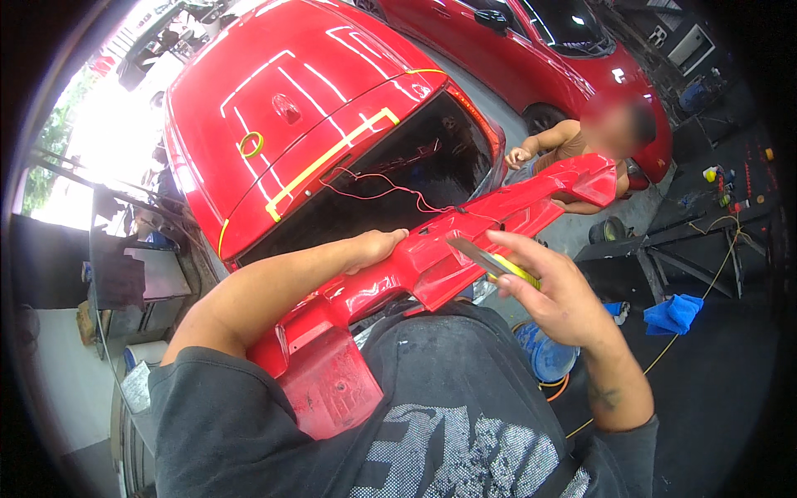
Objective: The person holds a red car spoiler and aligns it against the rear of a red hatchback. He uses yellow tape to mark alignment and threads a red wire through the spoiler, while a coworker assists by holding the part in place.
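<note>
A long glossy red car spoiler (444,249) lies across in front of my body, tilted up toward the right, its underside with recesses facing me. My left hand (378,251) is closed over its far edge, left of the middle. Between the thumb and fingers of my right hand (544,286) is a utility knife (505,267) with a yellow handle, its metal blade out and pointing left over the spoiler. I cannot tell whether the blade touches it. A thin red wire (407,189) runs from the spoiler to the car's rear opening.
Beyond the spoiler stands a red car (286,108) with yellow masking tape (332,162) along its roof edge and a tape roll (251,144) on top. A co-worker (573,145) supports the spoiler's right end. A blue bucket (548,353), blue cloth (673,314) and black bench (623,261) are at right.
</note>
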A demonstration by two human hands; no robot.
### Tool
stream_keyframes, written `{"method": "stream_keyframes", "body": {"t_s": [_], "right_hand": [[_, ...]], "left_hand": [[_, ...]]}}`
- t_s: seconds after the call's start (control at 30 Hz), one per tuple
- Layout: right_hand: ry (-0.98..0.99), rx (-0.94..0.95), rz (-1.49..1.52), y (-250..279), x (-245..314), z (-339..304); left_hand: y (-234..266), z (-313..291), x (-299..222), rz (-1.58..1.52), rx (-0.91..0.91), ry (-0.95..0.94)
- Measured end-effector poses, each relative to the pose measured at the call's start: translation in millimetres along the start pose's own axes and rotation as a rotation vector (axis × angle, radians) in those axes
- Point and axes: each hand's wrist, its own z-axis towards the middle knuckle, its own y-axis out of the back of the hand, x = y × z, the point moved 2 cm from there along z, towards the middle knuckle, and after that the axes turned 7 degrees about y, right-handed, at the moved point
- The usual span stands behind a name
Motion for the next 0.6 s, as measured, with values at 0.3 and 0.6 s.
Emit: {"method": "stream_keyframes", "body": {"t_s": [0.3, 0.6], "right_hand": [[0.110, -0.291, -0.144, -89, -75, -52], [0.052, -0.481, -0.265, -124, -82, -27]], "left_hand": [[-16, 31, 2, -0.202, 0.136, -0.032], [-24, 32, -23, -0.219, 0.158, -0.060]]}}
